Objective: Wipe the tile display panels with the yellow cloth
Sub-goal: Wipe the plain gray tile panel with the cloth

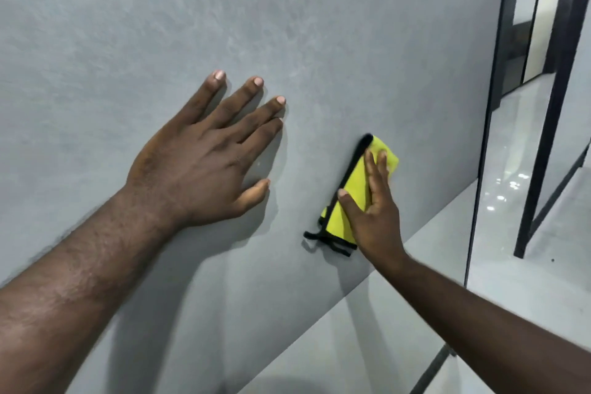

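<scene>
On the matte grey tile panel (pixel 303 25), left hand (pixel 192 169) lies splayed flat, right hand (pixel 377 221) presses flat-fingered on folded yellow cloth (pixel 354 184).

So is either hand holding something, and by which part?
Right hand presses the yellow cloth flat on the panel, fingers over its right half; left hand holds nothing.

The tile panel (pixel 287 25) looks like matt grey stone or concrete-effect, smooth with a faint cloudy mottle. The yellow cloth (pixel 355 189) is soft, probably microfibre, with black stitched edging. The floor (pixel 511 201) is glossy pale tile throwing reflections, and the black frame (pixel 550 125) looks like painted metal.
</scene>
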Demonstrator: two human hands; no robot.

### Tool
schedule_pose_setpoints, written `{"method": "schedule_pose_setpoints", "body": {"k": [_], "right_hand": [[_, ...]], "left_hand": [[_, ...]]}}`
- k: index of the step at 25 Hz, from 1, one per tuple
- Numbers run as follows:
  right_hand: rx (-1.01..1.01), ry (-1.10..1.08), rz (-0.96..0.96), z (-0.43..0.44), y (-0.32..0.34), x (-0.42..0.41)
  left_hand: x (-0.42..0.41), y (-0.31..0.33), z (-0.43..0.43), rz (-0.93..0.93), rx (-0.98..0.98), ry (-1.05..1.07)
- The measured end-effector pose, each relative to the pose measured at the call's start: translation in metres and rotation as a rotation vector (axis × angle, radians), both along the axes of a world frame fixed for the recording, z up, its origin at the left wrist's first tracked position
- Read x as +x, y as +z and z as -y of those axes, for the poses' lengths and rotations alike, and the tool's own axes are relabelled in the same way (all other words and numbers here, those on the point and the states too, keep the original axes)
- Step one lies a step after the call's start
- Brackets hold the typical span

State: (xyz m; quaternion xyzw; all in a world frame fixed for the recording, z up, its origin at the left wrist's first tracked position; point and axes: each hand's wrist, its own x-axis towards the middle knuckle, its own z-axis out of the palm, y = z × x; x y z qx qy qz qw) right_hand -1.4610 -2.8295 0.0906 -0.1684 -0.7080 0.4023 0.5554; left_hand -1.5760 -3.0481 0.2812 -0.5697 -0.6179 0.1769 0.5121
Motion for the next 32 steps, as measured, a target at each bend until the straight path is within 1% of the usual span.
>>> {"method": "schedule_pose_setpoints", "body": {"k": [1,2,3,4,5,6,7,8,10,11,12,13,14,16,17,18,19,20,22,23,24,25,27,28,30,32], "right_hand": [[0.085,-0.004,-0.017,-0.010,0.012,0.003],[0.128,-0.043,-0.008,-0.029,0.022,0.004],[0.112,-0.081,0.022,-0.051,0.024,0.003],[0.037,-0.115,0.055,-0.070,0.016,0.005],[-0.099,-0.158,0.090,-0.081,0.000,0.005],[-0.245,-0.171,0.144,-0.082,-0.022,0.005],[-0.322,-0.164,0.198,-0.076,-0.048,0.008],[-0.298,-0.146,0.211,-0.067,-0.065,0.011],[-0.136,-0.067,0.111,-0.070,-0.079,0.015],[-0.085,-0.055,0.074,-0.084,-0.077,0.015],[-0.060,-0.091,0.062,-0.104,-0.077,0.013],[-0.110,-0.141,0.059,-0.126,-0.085,0.010],[-0.228,-0.181,0.063,-0.145,-0.096,0.008],[-0.553,-0.211,0.123,-0.152,-0.133,0.009],[-0.634,-0.175,0.159,-0.141,-0.150,0.012],[-0.631,-0.128,0.182,-0.126,-0.159,0.017],[-0.572,-0.095,0.177,-0.118,-0.161,0.022],[-0.483,-0.084,0.128,-0.121,-0.158,0.027],[-0.306,-0.134,0.094,-0.158,-0.149,0.025],[-0.285,-0.175,0.097,-0.184,-0.147,0.022],[-0.345,-0.197,0.097,-0.209,-0.149,0.019],[-0.467,-0.202,0.096,-0.225,-0.154,0.018],[-0.732,-0.151,0.150,-0.223,-0.173,0.019],[-0.789,-0.113,0.185,-0.210,-0.180,0.023],[-0.818,-0.037,0.211,-0.197,-0.180,0.028],[-0.718,-0.081,0.132,-0.222,-0.165,0.029]], "left_hand": [[0.002,-0.010,-0.009,0.022,0.013,-0.015],[0.005,-0.020,-0.022,0.040,0.012,-0.036],[0.007,-0.031,-0.037,0.063,-0.002,-0.055],[0.009,-0.043,-0.054,0.087,-0.023,-0.068],[0.011,-0.055,-0.069,0.105,-0.043,-0.070],[0.013,-0.066,-0.084,0.113,-0.065,-0.065],[0.015,-0.078,-0.100,0.116,-0.091,-0.060],[0.017,-0.087,-0.115,0.113,-0.112,-0.058],[0.019,-0.095,-0.143,0.117,-0.112,-0.060],[0.021,-0.097,-0.155,0.134,-0.102,-0.070],[0.023,-0.100,-0.168,0.157,-0.088,-0.081],[0.027,-0.106,-0.180,0.184,-0.077,-0.092],[0.030,-0.114,-0.192,0.213,-0.081,-0.099],[0.036,-0.137,-0.213,0.265,-0.135,-0.096],[0.038,-0.148,-0.223,0.282,-0.163,-0.093],[0.039,-0.157,-0.232,0.284,-0.187,-0.092],[0.039,-0.162,-0.241,0.276,-0.207,-0.094],[0.040,-0.165,-0.249,0.266,-0.221,-0.100],[0.040,-0.168,-0.263,0.244,-0.207,-0.105],[0.040,-0.171,-0.268,0.232,-0.192,-0.097],[0.040,-0.176,-0.273,0.212,-0.181,-0.092],[0.040,-0.182,-0.275,0.181,-0.175,-0.090],[0.038,-0.190,-0.274,0.108,-0.168,-0.069],[0.037,-0.192,-0.274,0.087,-0.165,-0.058],[0.036,-0.193,-0.274,0.074,-0.169,-0.051],[0.036,-0.194,-0.275,0.069,-0.170,-0.055]]}}
